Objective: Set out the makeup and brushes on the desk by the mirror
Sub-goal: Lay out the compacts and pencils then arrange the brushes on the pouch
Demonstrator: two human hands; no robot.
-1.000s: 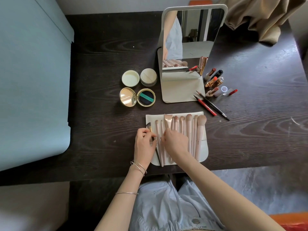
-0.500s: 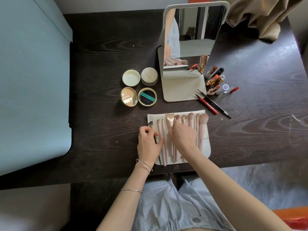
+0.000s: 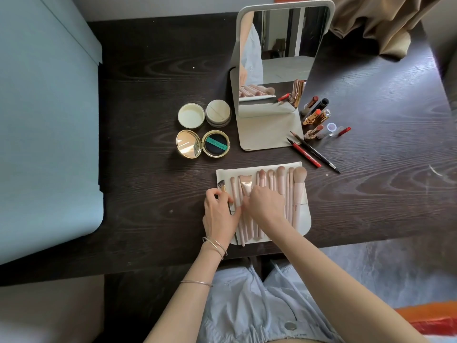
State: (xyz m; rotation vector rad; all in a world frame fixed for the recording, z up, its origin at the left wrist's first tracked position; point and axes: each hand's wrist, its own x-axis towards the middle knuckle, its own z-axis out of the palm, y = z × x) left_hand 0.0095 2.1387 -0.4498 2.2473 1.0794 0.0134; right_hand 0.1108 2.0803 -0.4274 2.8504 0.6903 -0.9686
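Observation:
Several pale pink makeup brushes (image 3: 282,184) lie side by side on a cream pouch (image 3: 303,219) near the dark desk's front edge. My left hand (image 3: 218,214) pinches a small dark angled brush (image 3: 221,185) at the pouch's left edge. My right hand (image 3: 265,205) lies over the middle brush handles, its fingertips curled onto one; which one is hidden. The standing mirror (image 3: 282,50) is behind. An open gold compact (image 3: 202,144) and a powder jar (image 3: 218,113) with its lid (image 3: 191,115) sit to the mirror's left, and lipsticks (image 3: 314,115) to its right.
Two pencils, one red (image 3: 303,152) and one black (image 3: 319,154), lie slanted right of the mirror base. A small clear cap (image 3: 331,127) and red tube (image 3: 344,131) sit by the lipsticks. A tan cloth (image 3: 385,23) hangs at the back right. A pale blue surface (image 3: 47,125) borders the desk's left.
Both hands have slid slightly up the pouch. The right hand shifted rightward over the middle brushes. The left hand keeps its pinch on the small angled brush.

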